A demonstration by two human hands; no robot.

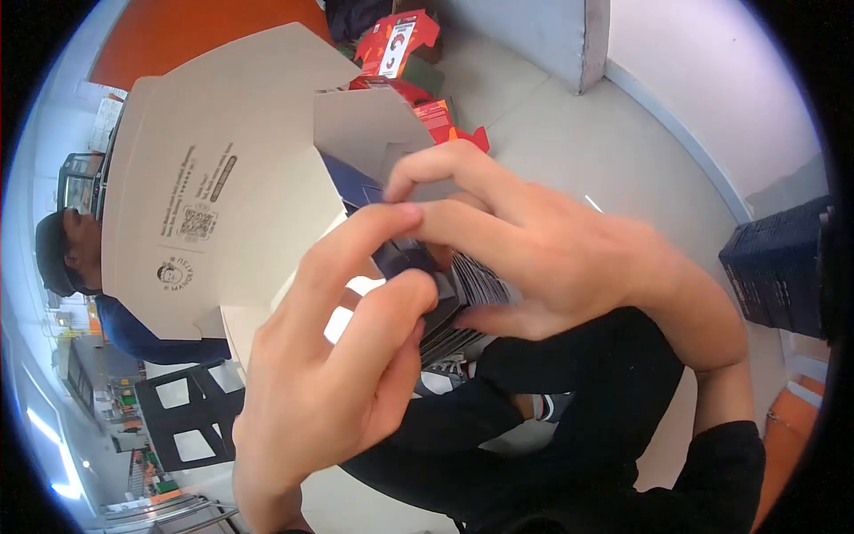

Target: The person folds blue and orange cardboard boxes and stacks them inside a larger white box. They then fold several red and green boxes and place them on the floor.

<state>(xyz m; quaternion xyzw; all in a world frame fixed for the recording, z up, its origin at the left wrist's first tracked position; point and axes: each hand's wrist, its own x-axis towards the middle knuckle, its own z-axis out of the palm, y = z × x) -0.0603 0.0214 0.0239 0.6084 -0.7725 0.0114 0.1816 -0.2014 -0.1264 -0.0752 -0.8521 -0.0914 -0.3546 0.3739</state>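
A part-folded cardboard box (178, 116) fills the upper left of the head view. Its cream inner face carries printed text, a QR code and a small logo; a bit of dark blue outer face shows by my fingers. My left hand (338, 374) is curled at the box's near edge, index finger and thumb bent around it. From the other side my right hand (551, 258) bends its fingers onto the same edge, fingertips meeting those of my left. Both hands partly hide the grip. Below them is a stack of dark flat sheets (480, 285), seen edge-on.
A dark sheet with square cut-outs (187, 414) is at lower left. Red printed boxes (400, 44) lie on the floor (534, 133) beyond. At right stands a dark blue stack (774, 267) by the wall. A person in a dark cap (58, 254) is at far left.
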